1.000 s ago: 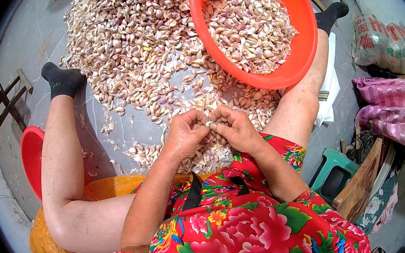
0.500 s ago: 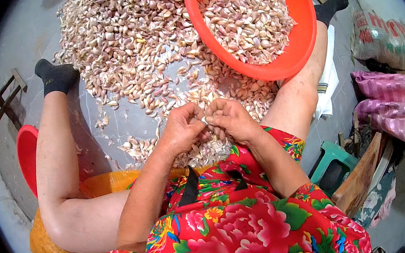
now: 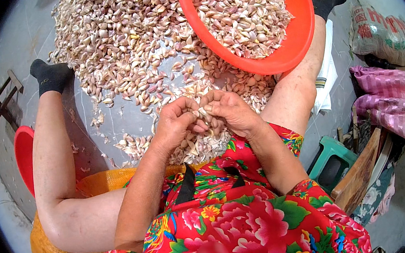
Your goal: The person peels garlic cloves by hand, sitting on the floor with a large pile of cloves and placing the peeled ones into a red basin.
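Note:
My left hand [image 3: 176, 124] and my right hand [image 3: 233, 113] meet over the floor between my legs, fingertips pinched together on a small pale garlic clove [image 3: 203, 111]. Both hands are closed, and the clove is partly hidden by the fingers. Right below them lies a small heap of garlic cloves and skins [image 3: 197, 149]. Beyond my hands a large spread of loose unpeeled garlic cloves [image 3: 114, 42] covers the floor. Tilted at the far right of that spread, an orange-red plastic basin [image 3: 272, 65] holds many more cloves.
My legs stretch out on both sides. A red round object [image 3: 24, 155] stands beside my left leg, over an orange woven sack [image 3: 52, 246]. To the right are a green plastic stool [image 3: 332, 160], a wooden board [image 3: 360, 174], pink striped bags [image 3: 391, 87] and a printed sack [image 3: 383, 38].
My hands stay together but have shifted slightly, with the fingers rearranged around the clove. The view has moved a little, so the basin and pile sit slightly higher and further left.

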A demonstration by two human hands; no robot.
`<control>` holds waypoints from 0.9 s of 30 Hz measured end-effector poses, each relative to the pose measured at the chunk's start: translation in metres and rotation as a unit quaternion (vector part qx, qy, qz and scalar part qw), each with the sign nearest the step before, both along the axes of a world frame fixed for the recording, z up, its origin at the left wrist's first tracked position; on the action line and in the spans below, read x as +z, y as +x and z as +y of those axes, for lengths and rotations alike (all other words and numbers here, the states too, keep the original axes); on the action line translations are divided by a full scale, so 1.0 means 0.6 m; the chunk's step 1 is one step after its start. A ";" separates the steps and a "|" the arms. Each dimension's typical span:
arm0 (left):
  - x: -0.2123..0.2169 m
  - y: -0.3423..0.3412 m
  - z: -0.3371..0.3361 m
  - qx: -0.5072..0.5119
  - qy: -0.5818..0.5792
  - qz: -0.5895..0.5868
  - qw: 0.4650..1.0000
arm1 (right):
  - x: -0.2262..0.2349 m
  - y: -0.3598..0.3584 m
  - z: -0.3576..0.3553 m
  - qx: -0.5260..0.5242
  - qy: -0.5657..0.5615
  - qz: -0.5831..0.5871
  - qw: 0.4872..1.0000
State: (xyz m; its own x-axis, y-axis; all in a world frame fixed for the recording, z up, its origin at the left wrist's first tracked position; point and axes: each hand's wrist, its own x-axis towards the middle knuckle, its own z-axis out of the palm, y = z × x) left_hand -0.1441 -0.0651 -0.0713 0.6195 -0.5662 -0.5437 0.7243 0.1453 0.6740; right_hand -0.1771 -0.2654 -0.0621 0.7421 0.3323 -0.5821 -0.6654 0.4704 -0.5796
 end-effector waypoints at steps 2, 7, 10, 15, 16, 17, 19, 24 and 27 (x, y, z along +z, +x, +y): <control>0.000 0.006 0.001 0.007 0.009 0.006 1.000 | -0.009 0.002 0.000 -0.009 -0.029 0.009 1.000; -0.023 0.015 0.006 -0.045 0.081 -0.080 0.992 | -0.007 0.010 0.005 0.059 -0.229 -0.078 0.969; -0.026 0.041 0.006 -0.101 0.235 -0.240 0.936 | -0.007 0.026 0.001 0.061 -0.615 -0.337 0.710; -0.044 0.147 0.000 0.079 0.424 -0.435 0.790 | 0.007 0.040 0.005 0.042 -0.597 -0.257 0.759; -0.050 0.175 0.003 0.098 0.459 -0.510 0.721 | 0.005 0.041 0.009 0.047 -0.588 -0.259 0.765; -0.054 0.199 0.000 0.097 0.455 -0.524 0.714 | 0.003 0.040 0.013 0.050 -0.580 -0.260 0.770; -0.052 0.235 -0.004 -0.021 0.475 -0.507 0.719 | -0.003 0.037 0.019 0.038 -0.559 -0.280 0.780; -0.056 0.263 0.004 -0.158 0.483 -0.559 0.655 | -0.005 0.041 0.016 0.031 -0.544 -0.271 0.793; -0.070 0.254 0.010 -0.158 0.495 -0.565 0.641 | -0.003 0.047 0.011 0.044 -0.547 -0.267 0.792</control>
State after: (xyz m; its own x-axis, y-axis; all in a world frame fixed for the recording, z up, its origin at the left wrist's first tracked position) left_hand 0.0081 -0.0591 -0.1135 0.8740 -0.4844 -0.0384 -0.4194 -0.7919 0.4440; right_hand -0.1490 -0.2587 -0.0637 0.9815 -0.0900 -0.1689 -0.1906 -0.5429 -0.8179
